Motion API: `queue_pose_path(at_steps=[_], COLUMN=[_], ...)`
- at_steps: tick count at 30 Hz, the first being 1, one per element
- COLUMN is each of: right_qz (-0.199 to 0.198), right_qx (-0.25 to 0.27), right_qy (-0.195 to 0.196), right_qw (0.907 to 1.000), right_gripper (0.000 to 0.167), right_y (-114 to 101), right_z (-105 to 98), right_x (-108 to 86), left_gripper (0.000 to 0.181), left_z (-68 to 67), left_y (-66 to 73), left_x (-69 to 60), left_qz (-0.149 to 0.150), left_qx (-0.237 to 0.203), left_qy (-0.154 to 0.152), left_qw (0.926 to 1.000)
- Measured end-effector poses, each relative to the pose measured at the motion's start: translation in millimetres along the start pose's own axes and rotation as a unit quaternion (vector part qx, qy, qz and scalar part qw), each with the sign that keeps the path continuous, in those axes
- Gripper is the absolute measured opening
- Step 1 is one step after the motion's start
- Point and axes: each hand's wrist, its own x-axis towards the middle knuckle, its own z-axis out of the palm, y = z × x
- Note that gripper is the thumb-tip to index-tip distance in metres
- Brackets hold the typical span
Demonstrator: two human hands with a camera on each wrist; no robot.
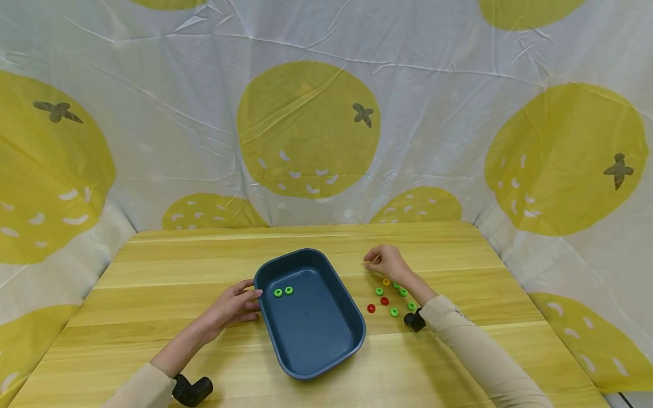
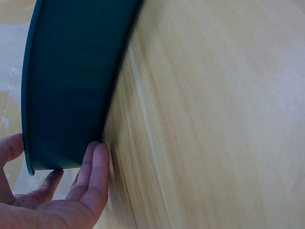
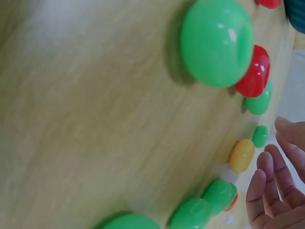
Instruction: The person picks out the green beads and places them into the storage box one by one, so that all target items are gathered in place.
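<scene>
A dark blue tray (image 1: pixel 306 334) stands on the table with two small green rings (image 1: pixel 278 293) inside, near its left wall. My left hand (image 1: pixel 237 306) grips the tray's left side; in the left wrist view the thumb is at the rim and the fingers lie against the outer wall. Right of the tray, my right hand (image 1: pixel 390 265) hovers just past a group of small rings. Its fingers are loosely bent and apart from the thumb, with nothing visible between them. Nearest to it is a yellow ring (image 1: pixel 386 281), with a green ring (image 3: pixel 260 137) also close in the right wrist view.
Two red rings (image 1: pixel 385 301) and several green rings (image 1: pixel 394 312) lie scattered on the wooden table (image 1: pixel 194 255) between the tray and the right forearm. A cloth (image 1: pixel 428 136) with yellow fruit prints hangs behind the table and along both sides.
</scene>
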Motion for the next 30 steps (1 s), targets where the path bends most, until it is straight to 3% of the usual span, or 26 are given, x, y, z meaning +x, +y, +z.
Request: queue_pose_path(at_steps=[20, 30], right_qz=[0.024, 0.022], right_qx=[0.008, 0.083], right_qy=[0.008, 0.034], right_qw=[0.9996, 0.9958], right_gripper=[0.013, 0.022], right_y=[7, -7], right_z=[3, -13], right_x=[-0.5, 9.0], left_gripper=[0.065, 0.064], left_z=[-0.6, -0.4], left_y=[-0.9, -0.3], left_x=[0.5, 0.7], left_qz=[0.0, -0.003], left_qx=[0.002, 0.002], left_qy=[0.003, 0.004], left_qw=[1.0, 1.0])
